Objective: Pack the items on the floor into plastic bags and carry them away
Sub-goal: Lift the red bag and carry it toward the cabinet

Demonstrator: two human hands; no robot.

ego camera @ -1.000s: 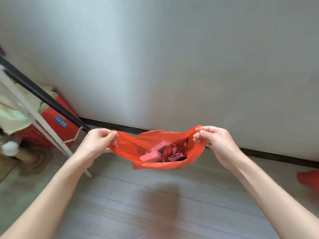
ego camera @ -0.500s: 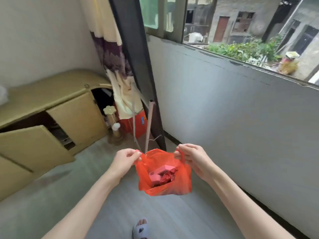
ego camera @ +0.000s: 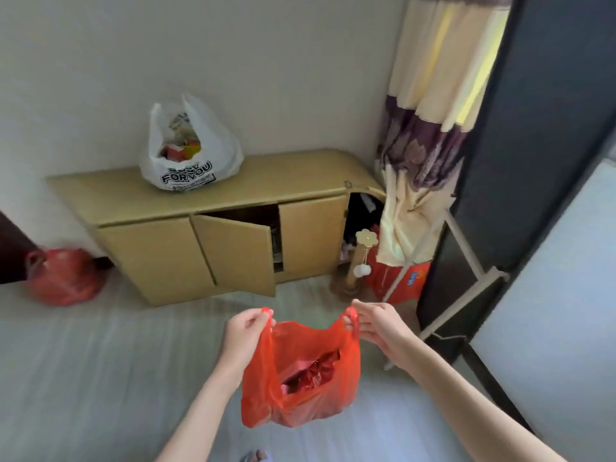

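A red plastic bag (ego camera: pixel 300 405) hangs in front of me above the floor, its mouth held open. My left hand (ego camera: pixel 245 335) pinches its left handle and my right hand (ego camera: pixel 376 323) pinches its right handle. Inside the bag lie red and pink packets (ego camera: pixel 311 373). A filled white plastic bag (ego camera: pixel 190 151) with black print stands on the low wooden cabinet (ego camera: pixel 266 175). Another full red bag (ego camera: pixel 61 276) sits on the floor at the far left.
One cabinet door (ego camera: pixel 236 255) hangs open toward me. A curtain (ego camera: pixel 423 135), a white rack (ego camera: pixel 466 278), a small cat post (ego camera: pixel 355 265) and a red package (ego camera: pixel 400 281) crowd the right corner beside a dark door frame (ego camera: pixel 520 161). Grey floor (ego camera: pixel 100 378) spreads to the left.
My view has swung left from the window wall to the cabinet. The bag now hangs deeper, its handles pulled upward, still held in both hands.
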